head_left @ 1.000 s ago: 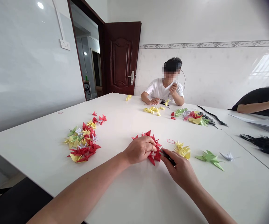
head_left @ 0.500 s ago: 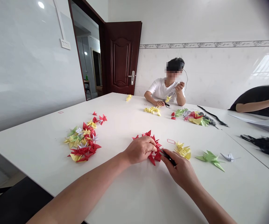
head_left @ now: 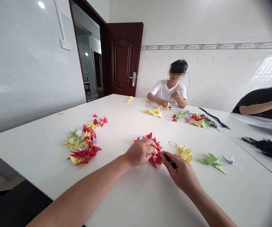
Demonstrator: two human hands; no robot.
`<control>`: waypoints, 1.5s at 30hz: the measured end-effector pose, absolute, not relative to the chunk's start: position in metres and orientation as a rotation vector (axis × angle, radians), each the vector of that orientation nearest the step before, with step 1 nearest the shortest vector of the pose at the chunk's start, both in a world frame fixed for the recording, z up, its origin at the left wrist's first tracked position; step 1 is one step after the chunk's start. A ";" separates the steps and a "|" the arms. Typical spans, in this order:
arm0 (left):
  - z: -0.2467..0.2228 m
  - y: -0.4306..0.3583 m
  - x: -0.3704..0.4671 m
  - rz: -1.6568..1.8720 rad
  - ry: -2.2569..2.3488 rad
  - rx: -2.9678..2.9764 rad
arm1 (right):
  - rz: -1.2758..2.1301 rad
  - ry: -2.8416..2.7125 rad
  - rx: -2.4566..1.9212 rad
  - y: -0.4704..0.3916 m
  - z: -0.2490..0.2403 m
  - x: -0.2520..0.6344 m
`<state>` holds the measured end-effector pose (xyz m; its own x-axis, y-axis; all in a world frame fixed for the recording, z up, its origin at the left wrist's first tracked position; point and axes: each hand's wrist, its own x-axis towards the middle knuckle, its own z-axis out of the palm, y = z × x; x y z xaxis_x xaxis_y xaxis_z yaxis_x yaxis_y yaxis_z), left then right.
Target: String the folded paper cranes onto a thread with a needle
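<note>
My left hand (head_left: 142, 153) rests on a cluster of red folded paper cranes (head_left: 153, 162), its fingers curled down among them. What lies under the fingertips is partly hidden. My right hand (head_left: 182, 170) grips a slim black tool (head_left: 170, 160) with a pointed tip, which looks like tweezers. The tip reaches into the right side of the red cranes, close to my left fingers. Just beyond my right hand sits a bunch of yellow paper cranes (head_left: 184, 153). A green paper crane (head_left: 212, 162) and a white paper crane (head_left: 231, 160) lie farther right.
A curved pile of mixed paper cranes (head_left: 86, 143) lies on the left of the white table (head_left: 117, 192). Across the table a person in white (head_left: 167, 90) handles a yellow crane. Another person's black sleeve (head_left: 256, 101), papers (head_left: 258, 125) and black straps (head_left: 265, 146) are at right.
My hands and the black tool stay nearly in place at the red cranes. Across the table, the person's raised hand has come down and inward.
</note>
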<state>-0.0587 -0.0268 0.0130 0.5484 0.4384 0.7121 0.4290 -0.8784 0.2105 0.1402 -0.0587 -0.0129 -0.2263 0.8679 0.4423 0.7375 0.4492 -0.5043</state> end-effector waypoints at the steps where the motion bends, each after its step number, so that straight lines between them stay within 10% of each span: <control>1: 0.013 -0.027 -0.059 1.270 0.773 2.756 | 0.242 -2.018 -1.339 -0.058 -0.013 0.140; 45: 0.015 -0.028 -0.058 1.217 0.825 2.766 | 0.239 -2.008 -1.342 -0.059 -0.013 0.139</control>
